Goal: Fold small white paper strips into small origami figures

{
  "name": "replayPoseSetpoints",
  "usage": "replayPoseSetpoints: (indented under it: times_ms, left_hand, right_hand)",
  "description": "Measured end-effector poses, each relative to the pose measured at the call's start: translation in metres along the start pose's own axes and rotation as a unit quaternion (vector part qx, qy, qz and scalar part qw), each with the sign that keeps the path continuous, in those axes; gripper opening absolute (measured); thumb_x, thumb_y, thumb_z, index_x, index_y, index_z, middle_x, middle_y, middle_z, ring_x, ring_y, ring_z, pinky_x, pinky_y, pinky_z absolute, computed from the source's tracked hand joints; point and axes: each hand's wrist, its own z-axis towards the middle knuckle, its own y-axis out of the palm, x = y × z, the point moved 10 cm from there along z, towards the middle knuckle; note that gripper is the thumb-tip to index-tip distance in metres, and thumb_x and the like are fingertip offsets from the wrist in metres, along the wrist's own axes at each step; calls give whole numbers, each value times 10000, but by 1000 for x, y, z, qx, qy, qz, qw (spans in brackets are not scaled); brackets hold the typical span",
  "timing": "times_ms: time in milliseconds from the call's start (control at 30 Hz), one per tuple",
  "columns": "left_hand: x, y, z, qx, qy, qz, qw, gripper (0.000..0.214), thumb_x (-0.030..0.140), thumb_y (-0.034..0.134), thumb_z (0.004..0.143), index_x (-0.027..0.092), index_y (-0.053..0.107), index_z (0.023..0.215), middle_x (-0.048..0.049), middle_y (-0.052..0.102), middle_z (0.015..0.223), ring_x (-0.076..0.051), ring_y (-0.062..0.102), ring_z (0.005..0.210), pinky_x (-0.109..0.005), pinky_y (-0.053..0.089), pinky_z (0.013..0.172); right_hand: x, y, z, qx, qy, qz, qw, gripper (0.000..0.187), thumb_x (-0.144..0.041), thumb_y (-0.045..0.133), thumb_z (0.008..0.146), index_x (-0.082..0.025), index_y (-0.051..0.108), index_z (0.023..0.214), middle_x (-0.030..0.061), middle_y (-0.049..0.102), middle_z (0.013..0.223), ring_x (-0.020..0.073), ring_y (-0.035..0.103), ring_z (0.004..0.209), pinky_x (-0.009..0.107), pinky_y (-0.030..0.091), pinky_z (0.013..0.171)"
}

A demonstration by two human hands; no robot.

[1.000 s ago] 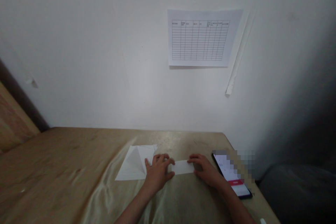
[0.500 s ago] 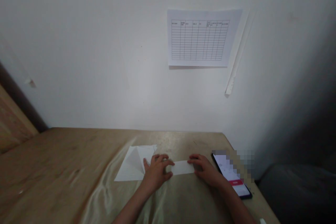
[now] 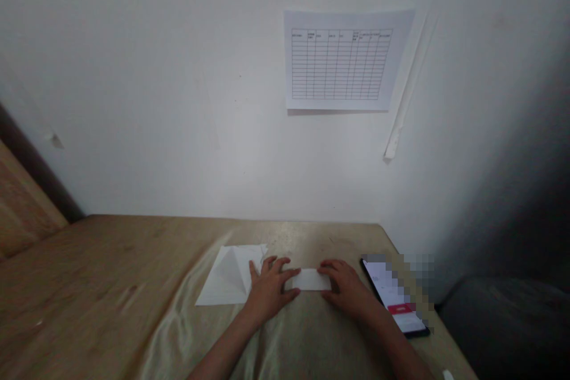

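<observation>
A small folded strip of white paper [image 3: 310,279] lies flat on the cloth-covered table, its two ends partly hidden under my fingers. My left hand [image 3: 269,286] grips the left end, index finger at the far edge and thumb at the near edge. The other end is held the same way by my right hand [image 3: 345,285]. A larger white sheet [image 3: 222,279] with diagonal creases lies left of the strip, and the outer fingers of my left hand overlap its right side.
To the right of my right hand lies a phone [image 3: 401,309] with a lit screen, partly pixelated. The tan, wrinkled cloth [image 3: 111,285] covers the table up to the wall. A printed table sheet [image 3: 341,65] hangs on the wall. A dark grey object [image 3: 503,320] stands beyond the right edge.
My left hand has shifted slightly right, and its thumb and index finger have come onto the strip's edges. My right thumb has moved to the near edge. The creased sheet stays put.
</observation>
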Motion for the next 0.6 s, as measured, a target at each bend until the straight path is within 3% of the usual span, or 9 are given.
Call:
replayPoseSetpoints:
  times_ms: [300,600]
  left_hand:
    - [16,-8,36,17,21,-11,1000,422,537,711,799,427,678,1205,-21,557,1461,-389,317,1452,-828,-1,1104]
    - [19,-1,41,64,-3,-35,997,365,474,694,841,337,660,1178,-58,569,1409,-346,384,1401,-798,67,1126]
  right_hand:
    - [3,-11,33,-4,-8,-20,1000,485,-233,699,756,-223,684,1241,82,620,1342,264,517,1282,402,355,1147]
    - [-6,-12,23,35,-46,-49,997,352,-251,637,828,-228,723,1168,83,629,1313,244,510,1277,392,348,1146]
